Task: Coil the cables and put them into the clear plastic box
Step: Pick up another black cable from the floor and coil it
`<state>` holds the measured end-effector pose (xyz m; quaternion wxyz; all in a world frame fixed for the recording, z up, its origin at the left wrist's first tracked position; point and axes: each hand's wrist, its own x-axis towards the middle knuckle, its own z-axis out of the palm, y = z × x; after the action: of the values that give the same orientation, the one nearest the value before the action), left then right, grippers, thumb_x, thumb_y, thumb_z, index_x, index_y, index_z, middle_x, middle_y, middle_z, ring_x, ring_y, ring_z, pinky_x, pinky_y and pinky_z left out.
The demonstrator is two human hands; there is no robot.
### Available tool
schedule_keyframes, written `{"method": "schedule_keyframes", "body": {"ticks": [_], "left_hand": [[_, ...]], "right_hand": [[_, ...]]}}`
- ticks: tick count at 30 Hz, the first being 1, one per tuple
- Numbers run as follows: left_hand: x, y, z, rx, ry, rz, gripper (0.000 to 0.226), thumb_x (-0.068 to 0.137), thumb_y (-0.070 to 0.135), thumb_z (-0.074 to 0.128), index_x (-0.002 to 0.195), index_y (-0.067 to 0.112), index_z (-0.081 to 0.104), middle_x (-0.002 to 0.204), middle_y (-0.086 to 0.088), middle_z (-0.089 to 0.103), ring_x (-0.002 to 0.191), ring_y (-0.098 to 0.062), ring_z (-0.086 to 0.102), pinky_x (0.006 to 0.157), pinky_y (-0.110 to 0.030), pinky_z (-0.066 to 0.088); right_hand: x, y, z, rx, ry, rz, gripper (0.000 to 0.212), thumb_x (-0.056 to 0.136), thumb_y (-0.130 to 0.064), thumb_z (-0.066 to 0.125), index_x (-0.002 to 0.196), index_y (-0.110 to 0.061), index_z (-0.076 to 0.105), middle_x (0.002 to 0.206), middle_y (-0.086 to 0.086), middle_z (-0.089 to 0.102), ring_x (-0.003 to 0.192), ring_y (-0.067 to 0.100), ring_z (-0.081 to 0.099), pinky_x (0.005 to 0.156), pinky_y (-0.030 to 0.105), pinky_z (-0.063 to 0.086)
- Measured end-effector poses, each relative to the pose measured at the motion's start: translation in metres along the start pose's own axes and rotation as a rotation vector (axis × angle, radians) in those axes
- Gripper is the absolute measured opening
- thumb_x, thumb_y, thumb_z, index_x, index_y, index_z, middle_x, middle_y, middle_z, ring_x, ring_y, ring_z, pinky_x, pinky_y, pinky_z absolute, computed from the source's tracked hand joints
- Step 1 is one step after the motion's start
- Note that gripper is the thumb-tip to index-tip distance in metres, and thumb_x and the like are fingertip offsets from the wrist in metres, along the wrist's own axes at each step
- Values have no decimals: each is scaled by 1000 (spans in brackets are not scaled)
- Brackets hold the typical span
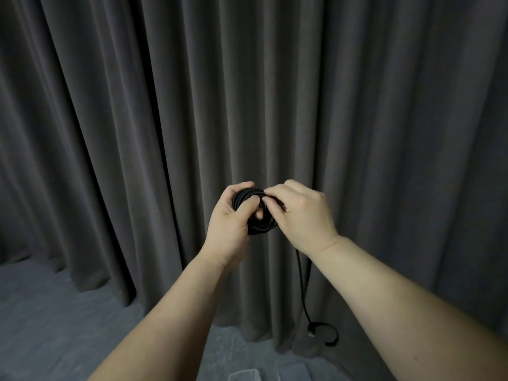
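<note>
Your left hand point(229, 215) grips the coiled black cable point(257, 213) before the dark curtain point(137, 105); your right hand point(299, 213) pinches a strand. Its loose tail hangs floorward. Clear plastic box point(244, 375) sits cut off below.

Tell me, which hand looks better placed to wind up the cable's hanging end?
Probably the right hand: it pinches the strand at the coil, and the loose tail hangs beneath it. The left hand grips the coil.

dim, even, diffuse lighting with no visible source and no glare; the dark curtain point(137, 119) shows only soft shadow bands in its folds. wide-angle distortion bows those folds outward toward both side edges. focus is soft overall, and the black cable point(255, 213) merges into one dark mass.
</note>
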<state>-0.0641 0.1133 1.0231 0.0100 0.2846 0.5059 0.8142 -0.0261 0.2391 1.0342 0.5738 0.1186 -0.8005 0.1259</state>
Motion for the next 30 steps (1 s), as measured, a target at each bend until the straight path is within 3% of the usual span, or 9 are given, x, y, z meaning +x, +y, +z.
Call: {"method": "schedule_keyframes", "body": {"ticks": [6, 9, 11, 14, 16, 18, 20, 25, 30], "left_hand": [[-6, 3, 12, 7, 34, 22, 26, 84, 19, 60, 108, 11, 56, 49, 5, 41, 46, -8, 38, 63, -28, 38], [-6, 6, 11, -23, 102, 44, 11, 94, 10, 57, 105, 11, 58, 48, 8, 37, 44, -7, 31, 59, -27, 33], [-6, 8, 10, -29, 116, 39, 9, 96, 9, 55, 103, 12, 59, 49, 9, 35, 44, -6, 29, 58, -27, 32], [-7, 12, 10, 6, 97, 35, 10, 99, 9, 50, 102, 12, 59, 49, 10, 34, 44, -6, 29, 56, -26, 34], [-7, 16, 12, 23, 70, 54, 11, 99, 8, 49, 100, 12, 58, 49, 10, 34, 42, -6, 29, 54, -25, 35], [-8, 20, 15, 48, 45, 70, 11, 99, 7, 48, 99, 12, 58, 47, 11, 37, 42, -4, 32, 52, -21, 38], [-10, 21, 17, 70, 25, 74, 8, 99, 8, 49, 100, 12, 56, 48, 10, 40, 43, -4, 35, 51, -20, 40], [-14, 19, 18, 21, 16, 70, 8, 101, 14, 47, 96, 10, 52, 48, 8, 38, 43, -5, 33, 53, -24, 40], [-12, 18, 20, 81, 17, 129, 30, 97, 40, 47, 95, 10, 51, 58, 2, 43, 53, -11, 39, 61, -34, 41]], "right_hand": [[4, -5, 0, -31, 116, 25, 23, 87, -28, 55, 72, -11, 62, 59, -3, 57, 50, 21, 56, 44, 26, 44], [4, -9, 0, 87, 60, 127, 20, 86, -27, 58, 71, -14, 59, 55, -13, 44, 51, 14, 49, 48, 27, 43], [3, -9, -2, 254, -28, 275, 18, 87, -25, 62, 71, -18, 58, 55, -12, 46, 55, 10, 46, 55, 28, 42], [4, -11, -7, 439, -144, 448, 10, 93, -27, 55, 87, -26, 63, 83, -10, 61, 73, 5, 53, 71, 24, 43], [6, -14, -11, 452, -236, 535, 24, 99, -34, 42, 109, -26, 62, 102, -9, 65, 93, 8, 58, 85, 27, 45], [9, -19, -15, 425, -323, 554, 38, 101, -40, 31, 114, -22, 62, 108, -5, 67, 104, 14, 59, 92, 32, 45], [10, -22, -17, 344, -380, 495, 40, 101, -42, 29, 117, -24, 60, 105, -4, 67, 102, 17, 58, 87, 30, 44], [5, -21, -21, 304, -427, 419, 25, 98, -41, 34, 119, -36, 48, 72, -15, 58, 80, 14, 58, 70, 27, 42], [2, -26, -16, 282, -239, 370, 23, 99, -30, 43, 117, -32, 57, 80, -16, 60, 75, 8, 57, 67, 19, 43]]}}
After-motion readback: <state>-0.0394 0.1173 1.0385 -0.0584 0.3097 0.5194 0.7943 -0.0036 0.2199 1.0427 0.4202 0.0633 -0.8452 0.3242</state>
